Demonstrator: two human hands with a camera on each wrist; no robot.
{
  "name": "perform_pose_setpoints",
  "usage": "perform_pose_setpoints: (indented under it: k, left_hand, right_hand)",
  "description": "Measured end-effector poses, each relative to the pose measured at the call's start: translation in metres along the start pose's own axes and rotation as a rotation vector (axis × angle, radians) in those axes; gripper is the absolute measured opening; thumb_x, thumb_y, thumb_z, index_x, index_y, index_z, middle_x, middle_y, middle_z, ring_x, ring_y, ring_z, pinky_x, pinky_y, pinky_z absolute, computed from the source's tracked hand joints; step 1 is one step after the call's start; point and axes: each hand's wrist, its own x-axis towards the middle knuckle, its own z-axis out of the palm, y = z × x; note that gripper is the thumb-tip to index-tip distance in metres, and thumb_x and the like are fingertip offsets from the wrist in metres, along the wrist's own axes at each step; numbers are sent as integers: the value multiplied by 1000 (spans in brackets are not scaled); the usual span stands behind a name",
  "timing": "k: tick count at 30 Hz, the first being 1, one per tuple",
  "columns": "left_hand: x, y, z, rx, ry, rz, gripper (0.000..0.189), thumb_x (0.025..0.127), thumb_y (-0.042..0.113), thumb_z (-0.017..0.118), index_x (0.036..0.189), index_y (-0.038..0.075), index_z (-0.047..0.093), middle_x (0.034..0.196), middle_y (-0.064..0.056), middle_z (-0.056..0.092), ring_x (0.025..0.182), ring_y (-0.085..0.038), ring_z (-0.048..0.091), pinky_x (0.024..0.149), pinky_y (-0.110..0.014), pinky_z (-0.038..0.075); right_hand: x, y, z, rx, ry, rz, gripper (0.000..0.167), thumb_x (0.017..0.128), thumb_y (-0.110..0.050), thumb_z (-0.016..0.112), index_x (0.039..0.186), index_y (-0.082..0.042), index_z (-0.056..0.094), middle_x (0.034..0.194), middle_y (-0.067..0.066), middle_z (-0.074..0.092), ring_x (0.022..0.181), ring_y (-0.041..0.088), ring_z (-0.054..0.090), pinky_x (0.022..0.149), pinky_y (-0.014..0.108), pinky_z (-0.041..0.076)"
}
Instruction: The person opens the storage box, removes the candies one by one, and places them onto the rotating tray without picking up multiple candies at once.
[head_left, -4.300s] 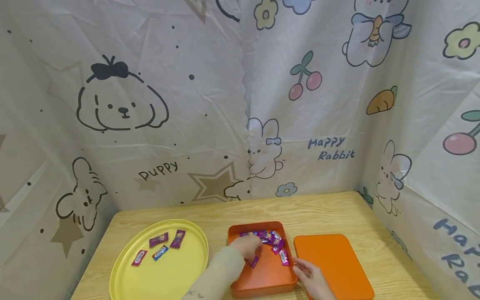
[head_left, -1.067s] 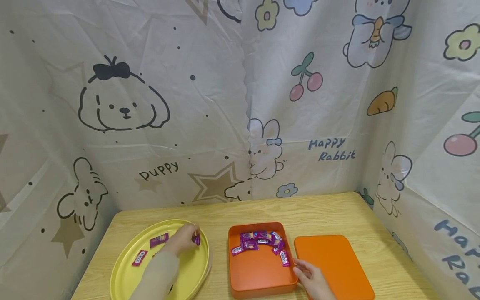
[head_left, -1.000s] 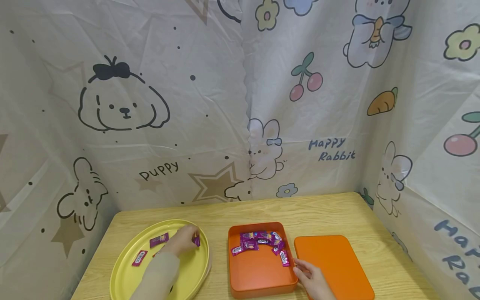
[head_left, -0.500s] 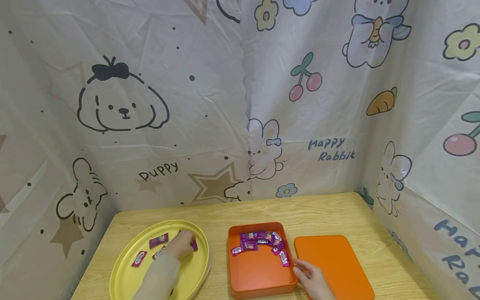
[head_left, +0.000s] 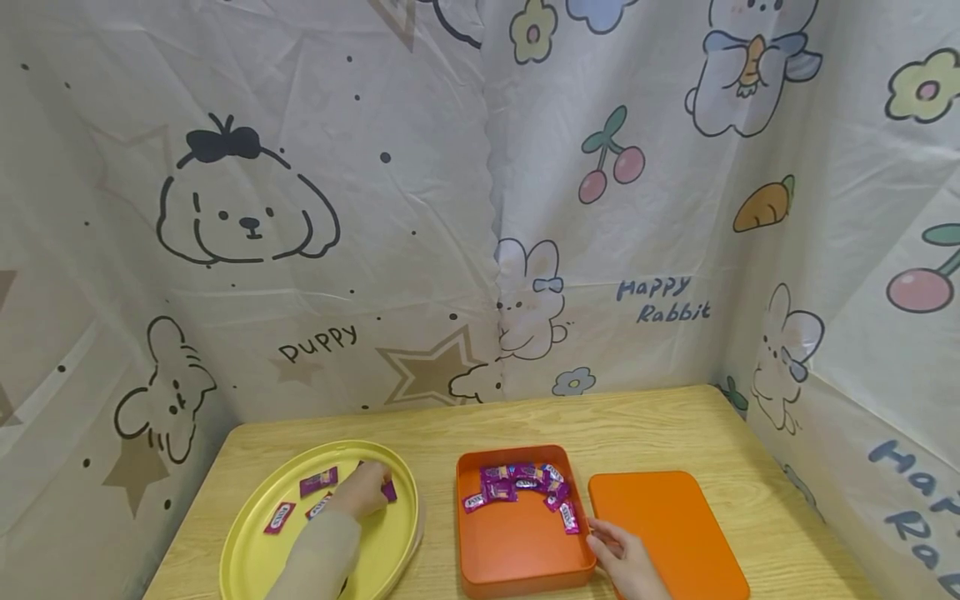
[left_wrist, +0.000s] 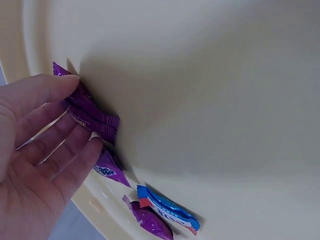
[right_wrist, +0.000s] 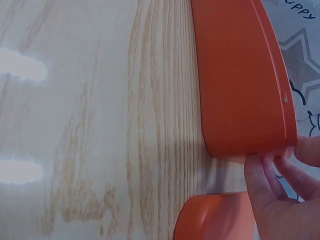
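My left hand [head_left: 362, 492] is low over the yellow tray [head_left: 238, 546], pinching a purple-wrapped candy [head_left: 387, 490] near the tray's right side. In the left wrist view the thumb rests on that candy and the other fingers curl beside it. Another purple candy [left_wrist: 111, 167] lies by the fingertips, with a blue candy [left_wrist: 167, 210] and a third purple one [left_wrist: 149, 220] further off. My right hand [head_left: 628, 560] holds the right wall of the orange box [head_left: 517, 550]; in the right wrist view the thumb is at the rim and the fingers are against the outer wall.
Several candies [head_left: 521, 479] are grouped at the back of the box, one red-and-purple candy [head_left: 568, 517] by its right wall. The flat orange lid [head_left: 667, 525] lies right of the box on the wooden table [head_left: 442, 425]. A printed curtain [head_left: 420, 250] encloses the back and sides.
My left hand has gone from inside the box to the tray with a purple candy, then lowered and turned slightly there. The right hand has stayed at the box.
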Motion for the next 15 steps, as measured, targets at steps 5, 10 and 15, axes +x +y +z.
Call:
perform_pose_setpoints:
  k: [5,10,15]
  left_hand:
    - [-1,1,-2,-15,-23,-25,15,64,-8,65,78,-2,61,79,-10,58,72,-20,51,65,-34,47]
    - [1,6,-8,-16,7,-33,33,66,0,65,96,-12,59,101,-26,54,96,-43,52,83,-49,46]
    - [5,16,-13,57,135,12,59,62,8,63,118,-9,50,122,-28,46,113,-48,42,92,-58,37]
  right_hand:
    - [-1,-1,0,0,-5,3,43,93,-16,52,122,16,46,110,29,56,97,35,59,79,39,51]
    - [0,0,1,-11,-1,4,43,93,-16,53,121,15,47,110,28,57,96,35,59,79,39,51]
    - [1,1,0,-11,4,-7,42,92,-16,53,121,15,48,109,27,57,96,35,59,78,39,51]
